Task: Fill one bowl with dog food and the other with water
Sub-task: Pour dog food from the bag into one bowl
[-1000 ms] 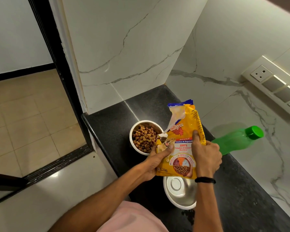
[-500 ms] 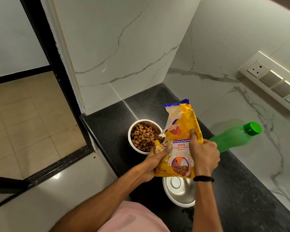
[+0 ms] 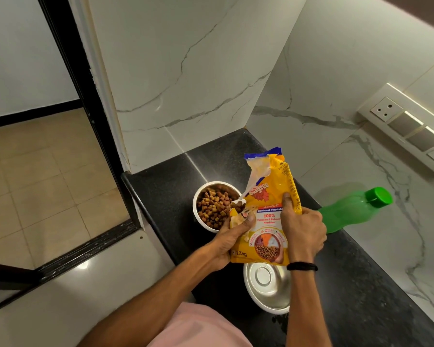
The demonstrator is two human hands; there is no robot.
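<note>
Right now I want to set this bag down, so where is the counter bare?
Two bare patches on the counter: the far end between the food bowl and the wall corner, and the near right stretch between the empty bowl, the bottle and the right wall. The middle is crowded: bag, left hand, right hand.

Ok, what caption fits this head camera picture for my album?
Left hand and right hand hold the dog food bag beside the kibble-filled bowl; the second bowl is empty.
</note>
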